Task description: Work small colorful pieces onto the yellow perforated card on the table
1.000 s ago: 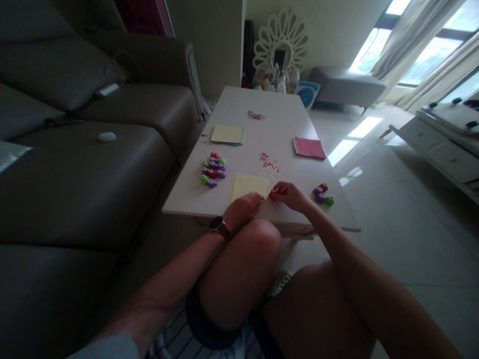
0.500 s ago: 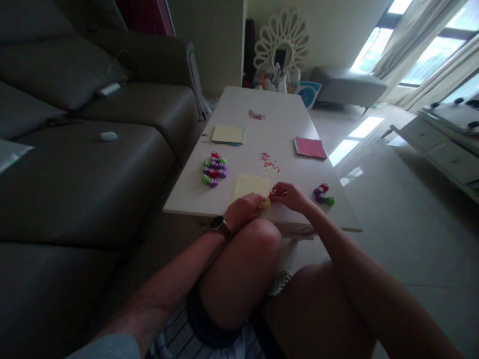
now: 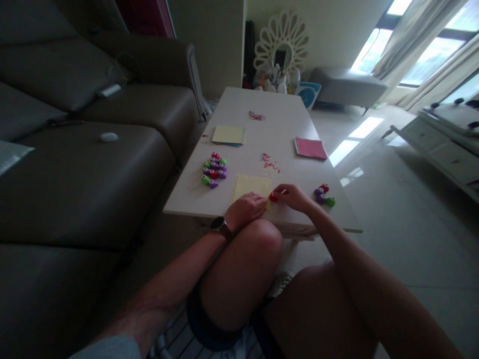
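Note:
A pale yellow sheet of paper (image 3: 252, 187) lies near the front edge of the table, with a row of small punched holes along its borders. My left hand (image 3: 246, 207) rests flat across the sheet's lower part, fingers stretched toward its right side. At the right border of the sheet, my right hand (image 3: 294, 198) grips a small red craft paper punch (image 3: 273, 197) between thumb and fingers. Whether the paper's edge sits inside the punch is too small to make out. Tiny red and pale cut-outs (image 3: 269, 162) are scattered just beyond the sheet.
Several red, purple and green punches (image 3: 213, 172) stand in a group on the left, and a smaller group (image 3: 324, 194) on the right. Farther back are a stack of coloured paper (image 3: 228, 135), a pink packet (image 3: 310, 148) and a pile of cut-outs (image 3: 256, 115). A sofa (image 3: 86, 184) flanks the table.
My right hand's fingers have shifted on the red punch, which now sits slightly lower and shows its red side. My left fingers lie flatter on the paper.

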A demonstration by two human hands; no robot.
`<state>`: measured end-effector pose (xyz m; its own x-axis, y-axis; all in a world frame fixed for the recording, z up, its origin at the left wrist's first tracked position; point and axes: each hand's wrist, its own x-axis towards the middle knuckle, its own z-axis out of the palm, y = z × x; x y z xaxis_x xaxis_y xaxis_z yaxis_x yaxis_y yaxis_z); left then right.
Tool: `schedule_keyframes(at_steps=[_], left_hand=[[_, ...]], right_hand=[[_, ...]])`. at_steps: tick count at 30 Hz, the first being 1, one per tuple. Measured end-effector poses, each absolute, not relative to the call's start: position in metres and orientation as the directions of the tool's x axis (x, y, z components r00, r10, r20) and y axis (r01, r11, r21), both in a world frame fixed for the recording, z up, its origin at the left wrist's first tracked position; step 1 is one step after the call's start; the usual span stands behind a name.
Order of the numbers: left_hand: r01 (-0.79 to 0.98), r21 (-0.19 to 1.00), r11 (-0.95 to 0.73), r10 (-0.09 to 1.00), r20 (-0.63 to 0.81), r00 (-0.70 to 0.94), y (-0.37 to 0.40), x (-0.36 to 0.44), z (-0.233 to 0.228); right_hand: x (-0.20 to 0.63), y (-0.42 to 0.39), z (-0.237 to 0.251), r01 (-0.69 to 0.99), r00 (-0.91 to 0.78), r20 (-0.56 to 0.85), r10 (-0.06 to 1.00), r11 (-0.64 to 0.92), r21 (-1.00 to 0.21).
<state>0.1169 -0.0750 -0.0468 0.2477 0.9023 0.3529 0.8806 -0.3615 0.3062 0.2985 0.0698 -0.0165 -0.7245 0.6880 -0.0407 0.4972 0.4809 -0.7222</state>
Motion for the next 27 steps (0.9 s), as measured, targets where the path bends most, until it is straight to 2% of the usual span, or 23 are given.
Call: schedule_keyframes(at_steps=[5, 16, 27], left_hand=[[0.874, 0.331, -0.356, 0.914, 0.320, 0.251, -0.076, 0.117, -0.044], [0.880, 0.321, -0.350, 0.917, 0.309, 0.252, -0.076, 0.118, -0.042], [0.867, 0.370, -0.333, 0.923, 0.315, 0.220, -0.076, 0.117, -0.047]], right_hand=[[0.298, 0.070, -0.017, 0.496, -0.705, -0.063, 0.706, 0.428, -0.755], [0.293, 0.070, -0.022, 0.478, -0.701, -0.027, 0.713, 0.442, -0.759], [0.288, 0.067, -0.024, 0.458, -0.707, -0.040, 0.706, 0.414, -0.787]])
